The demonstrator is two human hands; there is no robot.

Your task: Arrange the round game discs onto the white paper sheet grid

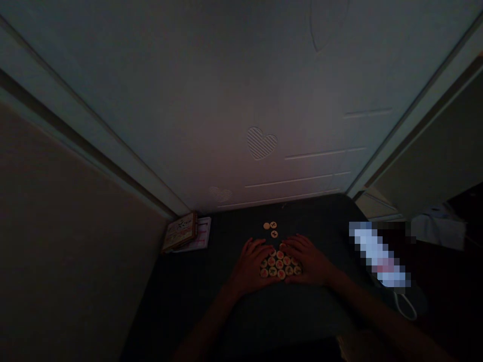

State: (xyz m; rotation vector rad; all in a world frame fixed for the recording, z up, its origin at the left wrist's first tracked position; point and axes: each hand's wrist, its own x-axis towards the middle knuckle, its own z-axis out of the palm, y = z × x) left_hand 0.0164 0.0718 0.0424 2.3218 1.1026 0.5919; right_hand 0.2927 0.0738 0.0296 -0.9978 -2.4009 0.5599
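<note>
Several round Chinese chess pieces (pixel 279 263), marked in red and dark characters, lie packed together in rows on a dark surface (pixel 287 317). My left hand (pixel 253 266) curves along the left side of the group, its fingers stretched toward the far side. Along the right side, my right hand (pixel 310 261) curves in the same way, palm down. Both hands touch or nearly touch the outer pieces and hide some of them; neither grasps a piece. Just beyond my fingertips lie three loose pieces (pixel 273 225), one showing a blank face.
A wooden box (pixel 180 232) with dark writing rests on a printed sheet or booklet (pixel 204 234) at the back left. Behind stands a pale panel (pixel 211 100) with heart reliefs. At the right are a blurred bright object (pixel 379 254) and a white cord loop (pixel 406 307). The light is dim.
</note>
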